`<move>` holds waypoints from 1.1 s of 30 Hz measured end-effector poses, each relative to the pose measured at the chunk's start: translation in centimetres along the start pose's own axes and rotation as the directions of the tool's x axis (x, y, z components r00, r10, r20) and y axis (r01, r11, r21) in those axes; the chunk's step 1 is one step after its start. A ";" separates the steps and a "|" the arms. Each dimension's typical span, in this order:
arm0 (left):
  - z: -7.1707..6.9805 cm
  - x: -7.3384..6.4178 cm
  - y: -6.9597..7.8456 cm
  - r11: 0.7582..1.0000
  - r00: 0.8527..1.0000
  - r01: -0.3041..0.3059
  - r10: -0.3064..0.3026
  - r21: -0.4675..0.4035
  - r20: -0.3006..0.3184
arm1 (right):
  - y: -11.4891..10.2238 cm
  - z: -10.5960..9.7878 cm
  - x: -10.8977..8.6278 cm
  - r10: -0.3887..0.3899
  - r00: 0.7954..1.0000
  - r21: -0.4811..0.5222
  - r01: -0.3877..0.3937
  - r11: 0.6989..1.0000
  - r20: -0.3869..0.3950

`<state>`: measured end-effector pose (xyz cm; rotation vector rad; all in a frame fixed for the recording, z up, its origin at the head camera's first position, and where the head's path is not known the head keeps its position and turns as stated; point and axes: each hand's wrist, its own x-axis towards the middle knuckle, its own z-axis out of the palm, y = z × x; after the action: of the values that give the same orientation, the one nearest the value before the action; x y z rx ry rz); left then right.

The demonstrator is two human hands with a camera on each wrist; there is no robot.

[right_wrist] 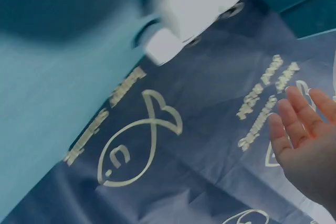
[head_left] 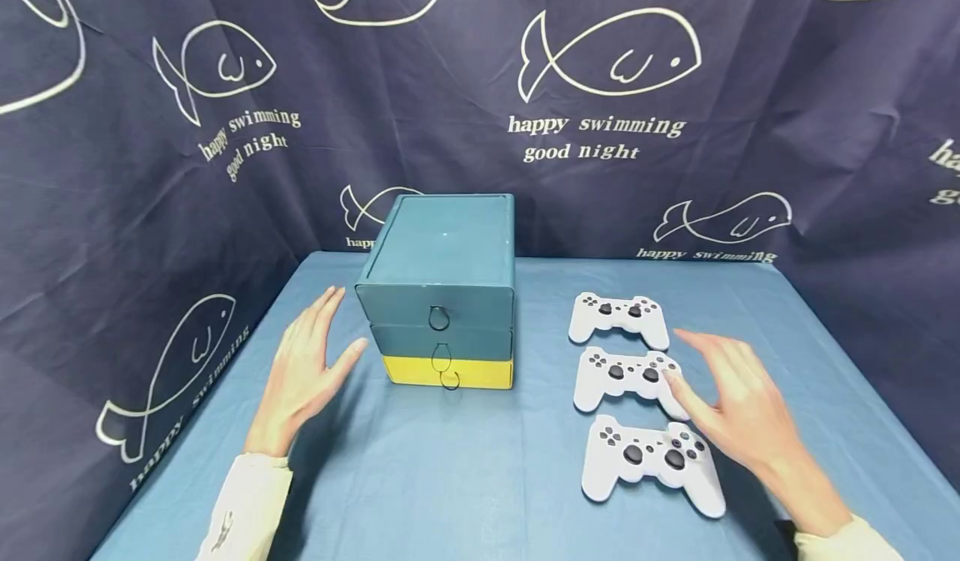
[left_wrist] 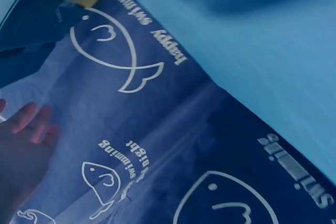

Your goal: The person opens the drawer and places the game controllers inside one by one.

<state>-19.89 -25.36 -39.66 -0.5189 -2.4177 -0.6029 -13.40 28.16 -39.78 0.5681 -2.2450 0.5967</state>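
Observation:
A stacked drawer box [head_left: 442, 244] with teal upper drawers and a yellow bottom drawer [head_left: 487, 373] stands left of the table's middle, each drawer front bearing a dark ring pull. My left hand [head_left: 307, 369] hovers just left of it, fingers extended and thumb apart, touching nothing. Three white game controllers lie in a column to the right: a far one [head_left: 585, 323], a middle one [head_left: 592, 386] and a near one [head_left: 600, 469]. Beside them is my right hand [head_left: 738, 403], fingers extended; its thumb overlaps the middle controller's right side, and I cannot tell whether they touch.
A blue cloth covers the table [head_left: 450, 478]. Dark blue curtains [head_left: 465, 102] with white fish drawings and lettering enclose the back and both sides. The left curtain [head_left: 187, 294] runs close along the table's left edge.

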 end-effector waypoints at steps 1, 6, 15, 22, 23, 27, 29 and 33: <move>-0.1 0.3 0.2 1.000 1.000 0.001 -0.001 -0.025 -0.025 | -0.4 0.3 0.2 -0.010 1.000 0.016 0.010 1.000 -0.012; 0.0 1.7 0.9 0.990 0.988 -0.008 -0.013 -0.138 -0.151 | -2.3 1.5 1.1 -0.052 0.997 0.096 0.057 0.994 -0.056; 0.4 4.3 1.6 0.890 0.949 -0.147 0.004 -0.431 -0.316 | -4.4 3.7 1.9 -0.160 0.982 0.185 0.176 0.967 -0.102; 0.7 5.0 1.5 0.836 0.946 -0.141 -0.044 -0.530 -0.320 | -6.3 4.4 2.7 -0.158 0.987 0.244 0.157 0.957 -0.018; 0.7 5.1 1.5 0.829 0.946 -0.139 -0.050 -0.541 -0.319 | -6.6 4.5 2.9 -0.164 0.986 0.261 0.165 0.951 -0.025; 0.8 5.3 1.5 0.809 0.944 -0.137 -0.068 -0.571 -0.322 | -7.5 5.4 3.7 -0.199 0.977 0.312 0.211 0.926 -0.071; 0.8 5.4 1.6 0.803 0.943 -0.131 -0.079 -0.581 -0.322 | -7.9 5.8 3.9 -0.195 0.979 0.319 0.205 0.925 -0.064; 0.9 5.3 1.8 0.803 0.945 -0.103 -0.104 -0.586 -0.309 | -8.7 6.4 4.0 -0.158 0.987 0.340 0.142 0.930 0.019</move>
<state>-23.45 -22.25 -36.51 -0.6096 -1.8777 -1.3605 -14.52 16.74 -38.73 0.9244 -2.1280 0.9058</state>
